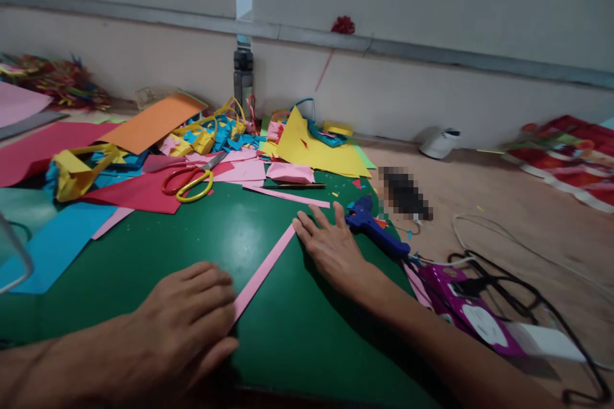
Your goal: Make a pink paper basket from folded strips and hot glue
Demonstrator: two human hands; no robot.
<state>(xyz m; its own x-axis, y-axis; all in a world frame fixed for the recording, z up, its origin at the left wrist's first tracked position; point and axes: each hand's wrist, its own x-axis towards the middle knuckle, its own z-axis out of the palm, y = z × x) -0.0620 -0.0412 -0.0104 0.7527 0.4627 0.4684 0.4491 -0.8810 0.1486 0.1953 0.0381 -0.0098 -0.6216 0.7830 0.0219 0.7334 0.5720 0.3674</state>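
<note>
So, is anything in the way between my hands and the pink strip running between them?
Nothing visible: the pink strip lies uncovered between them, its near end at your left hand, its far end at your right hand. The blue glue gun is off to the right.

with twelve at the top of my feed, i count two bare hands: the left hand [187,319] between seven and eight, the right hand [330,239] at five. i get two slim pink strips, a lower strip [266,271] at seven and an upper strip [297,198] near the dial's centre. there's one pair of scissors [206,172] at nine, one blue glue gun [378,230] and one purple power strip [458,307] at four, one orange sheet [156,121] near ten. the paper scraps [247,140] around ten (too overlapped for me to tally) defeat counting.
</note>
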